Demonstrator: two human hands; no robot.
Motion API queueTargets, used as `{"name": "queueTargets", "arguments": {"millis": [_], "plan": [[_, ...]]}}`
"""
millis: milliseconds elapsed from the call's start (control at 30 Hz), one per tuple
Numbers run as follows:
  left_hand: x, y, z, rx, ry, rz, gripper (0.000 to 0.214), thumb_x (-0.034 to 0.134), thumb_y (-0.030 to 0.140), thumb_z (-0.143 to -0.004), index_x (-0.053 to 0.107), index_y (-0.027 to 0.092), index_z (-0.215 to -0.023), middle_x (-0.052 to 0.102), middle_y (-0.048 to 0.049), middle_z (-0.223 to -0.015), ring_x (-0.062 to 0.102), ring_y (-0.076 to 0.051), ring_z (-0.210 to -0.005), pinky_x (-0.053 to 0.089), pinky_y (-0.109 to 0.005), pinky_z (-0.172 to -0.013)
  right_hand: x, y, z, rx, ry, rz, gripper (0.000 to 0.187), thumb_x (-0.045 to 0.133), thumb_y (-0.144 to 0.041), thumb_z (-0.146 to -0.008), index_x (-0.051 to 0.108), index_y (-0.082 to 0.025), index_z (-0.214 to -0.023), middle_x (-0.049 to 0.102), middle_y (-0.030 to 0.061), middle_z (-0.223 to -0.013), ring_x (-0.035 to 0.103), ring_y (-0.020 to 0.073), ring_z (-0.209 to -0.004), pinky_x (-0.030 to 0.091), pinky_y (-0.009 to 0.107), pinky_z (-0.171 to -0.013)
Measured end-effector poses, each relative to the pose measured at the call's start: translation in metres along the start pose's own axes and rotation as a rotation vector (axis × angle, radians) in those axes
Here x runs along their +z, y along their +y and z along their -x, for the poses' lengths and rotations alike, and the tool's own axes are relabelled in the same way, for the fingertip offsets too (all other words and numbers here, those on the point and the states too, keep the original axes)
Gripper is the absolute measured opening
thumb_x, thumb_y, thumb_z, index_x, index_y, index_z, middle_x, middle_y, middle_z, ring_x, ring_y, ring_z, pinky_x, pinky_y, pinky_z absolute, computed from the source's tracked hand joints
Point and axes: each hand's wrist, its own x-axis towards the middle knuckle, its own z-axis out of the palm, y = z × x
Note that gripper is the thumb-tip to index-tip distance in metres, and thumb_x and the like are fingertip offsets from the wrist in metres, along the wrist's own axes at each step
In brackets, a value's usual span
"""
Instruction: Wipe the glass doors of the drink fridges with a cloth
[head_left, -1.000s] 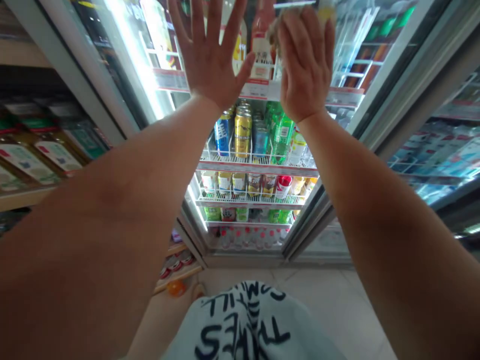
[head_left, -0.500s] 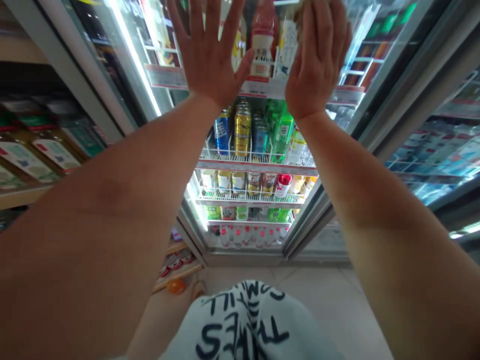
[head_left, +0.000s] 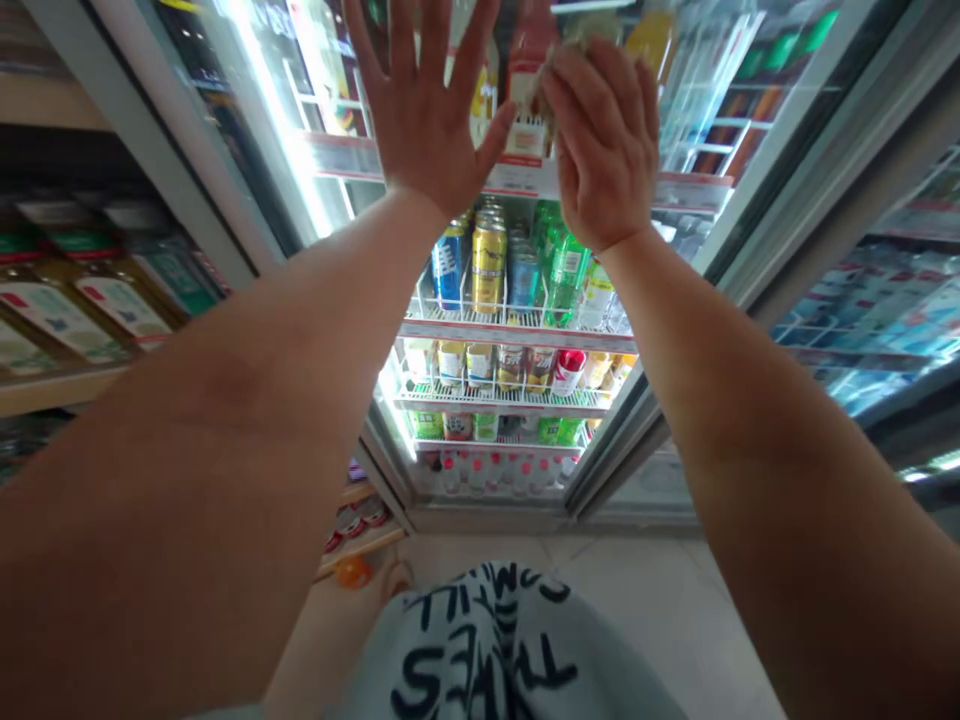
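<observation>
**Both hands raised at open drinks cooler**

Nearest, a person's printed shirt (head_left: 487, 650) shows low in view. Both forearms reach up to the cooler's upper shelf (head_left: 694, 190). The left hand (head_left: 431, 110) is flat, fingers spread, holding nothing. The right hand (head_left: 604, 150) is curled around a crumpled cloth (head_left: 547, 85), pressed beside a red bottle (head_left: 529, 50) near the shelf's front edge. Below, cans (head_left: 487, 265) line the next shelf.

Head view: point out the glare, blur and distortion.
Head view: the light strip inside the cooler's left side blows out to white; the left hand is spread open and fairly sharp, the right hand slightly smeared over a cloth-like wad; door frames bow outward with wide-angle distortion; the forearms nearest the lens loom oversized and soft.
</observation>
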Motion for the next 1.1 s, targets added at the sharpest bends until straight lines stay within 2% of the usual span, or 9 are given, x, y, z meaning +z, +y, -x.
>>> {"name": "queueTargets", "arguments": {"millis": [133,300,467,500,633,667,833,1000,1100], "plan": [[0.000,0.000,-0.004,-0.052,-0.084,0.032,0.101,0.077,0.052,-0.083,0.026,0.027,-0.167,0.021,0.0015,-0.170,-0.057,-0.012,-0.117,-0.049,-0.048,-0.102,0.003,0.001,0.000,0.329,0.264,0.077,0.053,0.024,-0.031,-0.108,0.060,-0.023,-0.146,0.057,0.0010,-0.150,0.044,0.0265,-0.146,0.027,0.046,-0.128],[0.009,-0.003,-0.006,-0.031,-0.119,0.053,0.105,0.076,0.054,-0.084,0.020,0.026,-0.168,0.015,0.0018,-0.171,-0.057,-0.012,-0.117,-0.051,-0.049,-0.100,-0.001,-0.001,0.002,-0.024,-0.008,0.048,0.051,0.030,-0.043,-0.109,0.049,-0.031,-0.154,0.045,-0.0086,-0.158,0.036,0.0208,-0.152,0.022,0.042,-0.131],[0.025,-0.009,-0.006,0.004,0.000,0.174,0.091,0.072,0.052,-0.087,0.030,0.028,-0.165,0.022,0.0038,-0.169,-0.051,-0.009,-0.125,-0.049,-0.047,-0.104,0.009,0.004,-0.004,0.453,0.261,0.099,0.054,0.025,-0.026,-0.106,0.060,-0.017,-0.146,0.053,0.0047,-0.154,0.039,0.0278,-0.150,0.021,0.043,-0.130],[0.026,-0.010,-0.006,0.007,-0.010,0.183,0.092,0.072,0.052,-0.088,0.028,0.028,-0.165,0.021,0.0038,-0.169,-0.052,-0.009,-0.124,-0.050,-0.047,-0.103,0.009,0.004,-0.003,0.431,0.247,0.088,0.054,0.026,-0.025,-0.105,0.059,-0.015,-0.146,0.052,0.0057,-0.155,0.038,0.0288,-0.151,0.020,0.044,-0.130],[0.020,-0.006,-0.007,-0.032,-0.122,0.134,0.097,0.072,0.053,-0.090,0.021,0.024,-0.167,0.015,0.0007,-0.171,-0.056,-0.012,-0.118,-0.052,-0.050,-0.100,0.000,0.000,0.003,-0.081,-0.043,-0.030,0.051,0.031,-0.037,-0.109,0.050,-0.025,-0.154,0.046,-0.0023,-0.160,0.036,0.0250,-0.152,0.019,0.043,-0.131],[0.017,-0.004,-0.007,-0.046,-0.136,0.120,0.098,0.073,0.051,-0.090,0.021,0.024,-0.167,0.015,0.0001,-0.171,-0.056,-0.012,-0.117,-0.052,-0.050,-0.099,-0.002,-0.001,0.004,-0.121,-0.059,-0.038,0.051,0.031,-0.038,-0.109,0.049,-0.025,-0.154,0.046,-0.0030,-0.159,0.037,0.0245,-0.152,0.020,0.043,-0.131],[0.015,-0.003,-0.008,-0.043,-0.175,0.167,0.097,0.073,0.048,-0.092,0.019,0.023,-0.167,0.010,0.0015,-0.172,-0.058,-0.013,-0.112,-0.054,-0.050,-0.094,0.003,-0.002,0.001,0.388,0.282,0.055,0.053,0.031,-0.024,-0.102,0.061,-0.011,-0.145,0.055,0.0091,-0.152,0.042,0.0323,-0.148,0.024,0.049,-0.128],[0.021,-0.006,-0.008,-0.030,-0.081,0.166,0.093,0.078,0.048,-0.088,0.029,0.028,-0.165,0.020,0.0024,-0.169,-0.055,-0.009,-0.117,-0.052,-0.045,-0.100,0.006,0.000,0.004,-0.107,-0.005,-0.065,0.050,0.036,-0.034,-0.106,0.053,-0.021,-0.151,0.049,-0.0015,-0.157,0.041,0.0276,-0.149,0.024,0.051,-0.129],[0.014,-0.005,-0.007,-0.044,-0.091,0.199,0.094,0.080,0.043,-0.086,0.031,0.029,-0.165,0.022,0.0016,-0.169,-0.054,-0.009,-0.116,-0.052,-0.045,-0.099,0.010,0.001,0.004,0.136,0.144,-0.018,0.048,0.034,-0.033,-0.107,0.057,-0.029,-0.149,0.053,-0.0019,-0.154,0.041,0.0252,-0.149,0.022,0.045,-0.129]]}}
